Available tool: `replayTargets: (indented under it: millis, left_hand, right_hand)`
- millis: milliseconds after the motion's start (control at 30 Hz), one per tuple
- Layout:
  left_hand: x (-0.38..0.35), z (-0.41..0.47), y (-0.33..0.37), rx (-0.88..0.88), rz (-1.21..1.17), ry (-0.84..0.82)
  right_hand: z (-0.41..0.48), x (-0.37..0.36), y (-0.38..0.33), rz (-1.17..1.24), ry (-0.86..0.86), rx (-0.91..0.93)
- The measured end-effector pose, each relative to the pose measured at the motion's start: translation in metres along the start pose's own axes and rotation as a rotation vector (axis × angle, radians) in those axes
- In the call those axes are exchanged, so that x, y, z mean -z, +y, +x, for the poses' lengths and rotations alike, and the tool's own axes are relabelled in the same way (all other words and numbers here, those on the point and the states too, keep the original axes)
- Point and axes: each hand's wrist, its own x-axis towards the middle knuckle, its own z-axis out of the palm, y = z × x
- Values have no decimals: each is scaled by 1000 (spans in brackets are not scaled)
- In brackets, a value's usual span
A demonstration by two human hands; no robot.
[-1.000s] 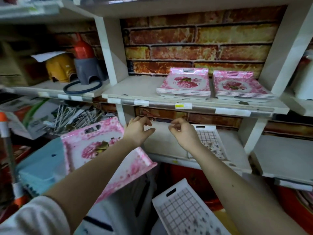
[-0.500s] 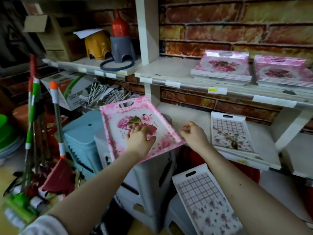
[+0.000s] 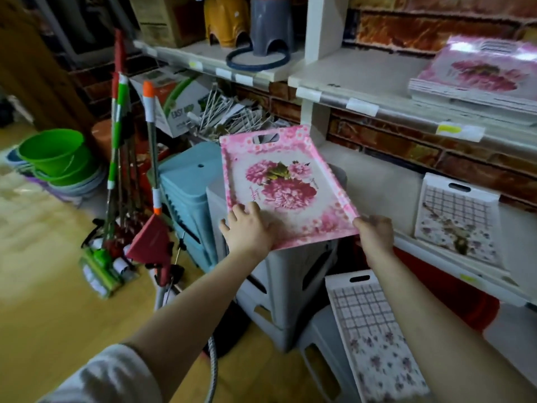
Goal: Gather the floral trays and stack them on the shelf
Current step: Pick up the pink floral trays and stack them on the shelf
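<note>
A pink floral tray (image 3: pixel 286 184) lies tilted on top of grey stools (image 3: pixel 287 274), its handle slot at the far end. My left hand (image 3: pixel 250 229) grips its near left corner, fingers on the inner face. My right hand (image 3: pixel 376 235) holds its near right corner. A stack of matching pink floral trays (image 3: pixel 479 72) rests on the upper white shelf (image 3: pixel 363 74) at the right. One checked floral tray (image 3: pixel 457 216) lies on the lower shelf; another (image 3: pixel 374 335) leans on a grey stool below.
Blue stools (image 3: pixel 186 187) stand left of the grey ones. Mops (image 3: pixel 122 158) lean beside them, with green buckets (image 3: pixel 55 154) on the wooden floor. A grey stand, a yellow object and a blue ring (image 3: pixel 257 56) sit on the left shelf.
My view swung left and down from the shelf. Both hands dropped from the lower shelf edge to the pink tray on the stools and took hold of its near corners.
</note>
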Motion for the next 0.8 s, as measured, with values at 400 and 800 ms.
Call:
replayTargets:
  millis: [400, 800]
  left_hand:
    - [3, -5, 5, 318, -242, -213]
    - [8, -6, 59, 248, -322, -76]
  right_hand:
    - [20, 0, 15, 81, -211, -33]
    - [33, 57, -14, 73, -58, 172]
